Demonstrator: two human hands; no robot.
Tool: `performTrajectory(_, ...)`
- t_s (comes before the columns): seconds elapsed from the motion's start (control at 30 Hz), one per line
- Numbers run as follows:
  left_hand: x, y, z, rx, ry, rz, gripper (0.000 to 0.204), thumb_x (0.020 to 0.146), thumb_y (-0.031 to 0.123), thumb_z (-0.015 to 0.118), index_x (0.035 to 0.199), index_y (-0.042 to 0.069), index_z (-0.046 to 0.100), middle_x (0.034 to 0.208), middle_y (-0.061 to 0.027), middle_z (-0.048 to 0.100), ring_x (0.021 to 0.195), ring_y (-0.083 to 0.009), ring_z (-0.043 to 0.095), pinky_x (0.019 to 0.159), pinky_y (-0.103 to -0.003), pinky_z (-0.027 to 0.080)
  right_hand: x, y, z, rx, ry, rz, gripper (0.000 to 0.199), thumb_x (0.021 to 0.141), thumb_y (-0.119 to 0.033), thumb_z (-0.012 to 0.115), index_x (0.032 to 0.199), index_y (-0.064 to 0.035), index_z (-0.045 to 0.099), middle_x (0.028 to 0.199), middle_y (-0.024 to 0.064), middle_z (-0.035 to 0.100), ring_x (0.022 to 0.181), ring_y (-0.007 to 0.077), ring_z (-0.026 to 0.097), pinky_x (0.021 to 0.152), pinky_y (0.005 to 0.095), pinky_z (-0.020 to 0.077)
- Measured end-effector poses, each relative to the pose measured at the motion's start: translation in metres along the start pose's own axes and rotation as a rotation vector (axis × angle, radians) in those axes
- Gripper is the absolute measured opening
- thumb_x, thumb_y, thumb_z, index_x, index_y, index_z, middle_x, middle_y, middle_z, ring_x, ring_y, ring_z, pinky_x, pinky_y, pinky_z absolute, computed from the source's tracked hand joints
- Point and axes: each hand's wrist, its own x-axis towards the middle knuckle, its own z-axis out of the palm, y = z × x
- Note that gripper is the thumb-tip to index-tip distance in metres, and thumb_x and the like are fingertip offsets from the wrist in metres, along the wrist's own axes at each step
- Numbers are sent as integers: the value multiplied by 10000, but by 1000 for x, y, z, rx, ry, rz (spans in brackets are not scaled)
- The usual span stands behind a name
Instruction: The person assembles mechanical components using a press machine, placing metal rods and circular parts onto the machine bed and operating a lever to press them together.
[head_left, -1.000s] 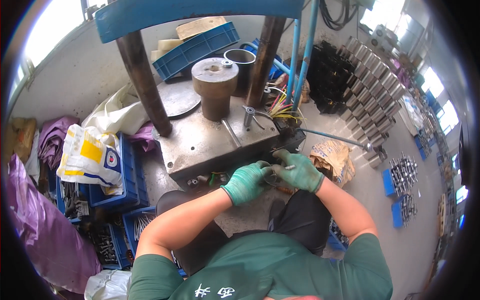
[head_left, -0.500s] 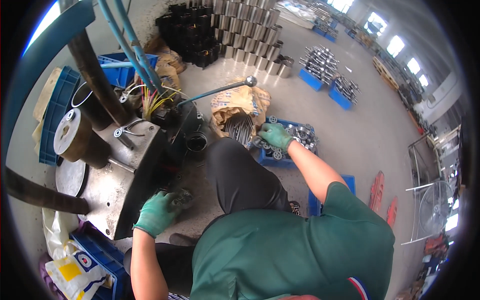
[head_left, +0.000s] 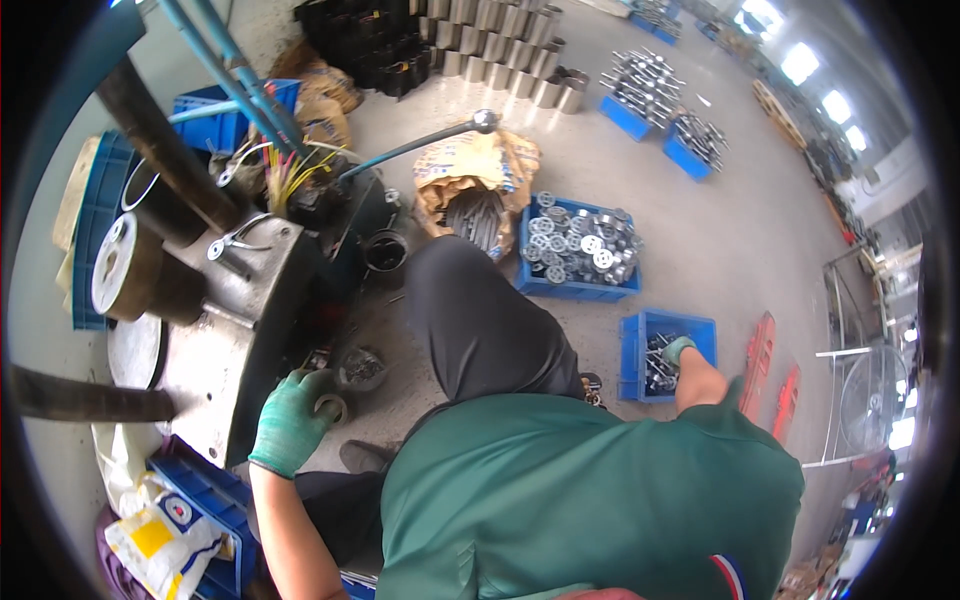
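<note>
My left hand (head_left: 287,425), in a green glove, is low beside the machine's steel table (head_left: 200,390). Its fingers curl round a dull metal ring (head_left: 331,407). Just beyond that ring, a round clear pot (head_left: 361,369) of small parts sits on the floor. To the right, my gloved right hand (head_left: 680,349) reaches down into a blue bin (head_left: 632,360). It touches the dark and shiny metal pieces (head_left: 659,366) inside; its fingertips are too hidden to show whether it grips one.
A blue crate of wheel-shaped metal parts (head_left: 580,245) stands ahead, beside a torn paper sack (head_left: 480,165) of metal rods. The machine's ball-ended lever (head_left: 420,147) juts over the floor. Red metal pieces (head_left: 760,355) lie far right. Steel cylinders (head_left: 510,60) are stacked at the back.
My right hand has left the crate of wheel-shaped parts and moved back and right into the nearer blue bin. My left hand has drawn slightly left from the pot; a ring now shows at its fingers.
</note>
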Motion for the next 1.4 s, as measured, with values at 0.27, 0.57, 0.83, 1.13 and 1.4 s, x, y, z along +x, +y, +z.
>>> performTrajectory(0.27,-57,-17,-55,-315,505,36,493,882,49,816,1358,56,687,1286,-125,683,1118,-271,700,965,-391,579,-46,-240,-73,334,-156,-683,207,973,-210,696,990,-10,746,819,95,740,656,225,704,602,385,561)
performTrajectory(0.57,-291,-122,34,-645,1436,-528,320,1049,108,685,1337,-32,678,1209,-98,737,1036,-172,695,972,-319,550,-200,-518,-283,-194,419,-1684,276,898,-241,646,1033,-40,776,941,195,764,901,346,732,842,437,570)
performTrajectory(0.83,-461,-178,328,-454,1356,-1434,229,1013,171,707,1200,53,771,969,-63,771,826,-133,692,774,-292,553,-317,-589,-234,-481,90,-1885,257,857,-151,623,991,21,760,943,207,755,898,364,717,846,435,566)
performTrajectory(1.13,-455,-141,423,-257,1227,-1947,321,919,245,728,1157,34,775,1019,-190,781,975,-346,752,920,-452,582,-317,-614,-205,-823,-8,-1621,330,849,-156,668,1113,8,779,1015,226,767,937,370,730,836,441,568)
performTrajectory(1.4,-452,-193,399,-456,544,-1950,900,784,300,795,1595,119,449,1582,-236,475,1417,-420,543,1184,-497,465,-341,-626,-208,-541,-264,-1508,294,848,-117,649,1081,40,739,907,109,736,815,243,681,765,390,549)
